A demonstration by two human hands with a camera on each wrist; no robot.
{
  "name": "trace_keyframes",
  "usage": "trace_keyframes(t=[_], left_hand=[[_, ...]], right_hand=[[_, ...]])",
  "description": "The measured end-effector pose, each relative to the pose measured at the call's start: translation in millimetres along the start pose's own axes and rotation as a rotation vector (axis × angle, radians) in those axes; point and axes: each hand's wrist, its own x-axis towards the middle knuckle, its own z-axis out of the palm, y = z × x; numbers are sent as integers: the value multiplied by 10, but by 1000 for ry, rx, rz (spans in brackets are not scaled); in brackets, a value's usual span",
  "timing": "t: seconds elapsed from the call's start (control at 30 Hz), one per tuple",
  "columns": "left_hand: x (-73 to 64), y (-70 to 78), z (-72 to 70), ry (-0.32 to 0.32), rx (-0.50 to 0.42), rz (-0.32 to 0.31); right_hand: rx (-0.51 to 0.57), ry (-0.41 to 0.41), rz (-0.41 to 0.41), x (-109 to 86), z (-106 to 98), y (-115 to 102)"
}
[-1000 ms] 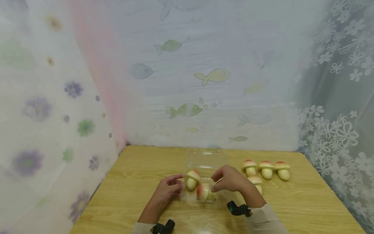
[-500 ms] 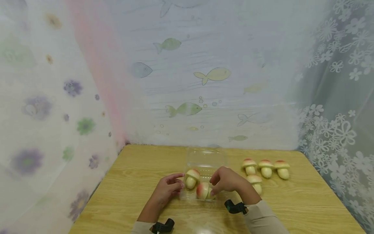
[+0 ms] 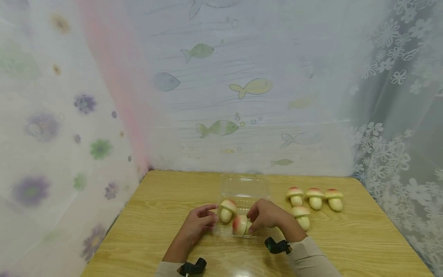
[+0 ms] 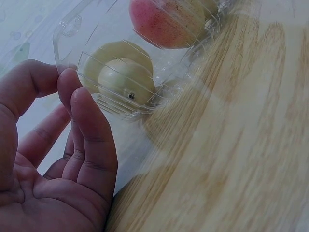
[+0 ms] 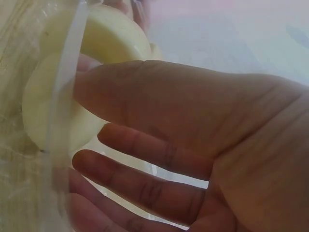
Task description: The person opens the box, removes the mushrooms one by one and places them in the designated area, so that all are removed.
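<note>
A clear plastic clamshell box (image 3: 226, 232) lies on the table with its lid raised at the back. My left hand (image 3: 198, 224) pinches the box's left rim between thumb and fingertips; the left wrist view shows this grip on the box wall (image 4: 65, 41). Inside, at the left, is a toy mushroom (image 3: 228, 211) with a red-tinged cap. A second toy mushroom (image 3: 239, 225) lies on its side at the box's front, cap to the left. My right hand (image 3: 270, 215) reaches over the right rim and holds this one by its pale stem (image 5: 43, 104). Part of the stem is hidden by the thumb.
On the right of the table stand a row of toy mushrooms (image 3: 315, 198) and one more mushroom (image 3: 302, 217) in front of them, close by the right forearm. A fish-printed curtain (image 3: 221, 154) hangs behind the wooden table (image 3: 155, 200).
The right hand has shifted slightly left and down, its fingers coming closer around the stem of the front mushroom. The left hand stays at the box's rim.
</note>
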Motion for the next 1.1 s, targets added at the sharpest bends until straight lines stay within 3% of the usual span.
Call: trace_keyframes(t=[0.47, 1.1], left_hand=[[3, 1, 3, -7, 6, 0], [-8, 17, -14, 2, 10, -6]], right_hand=[[-22, 10, -23, 11, 40, -9], [43, 56, -37, 8, 43, 17]])
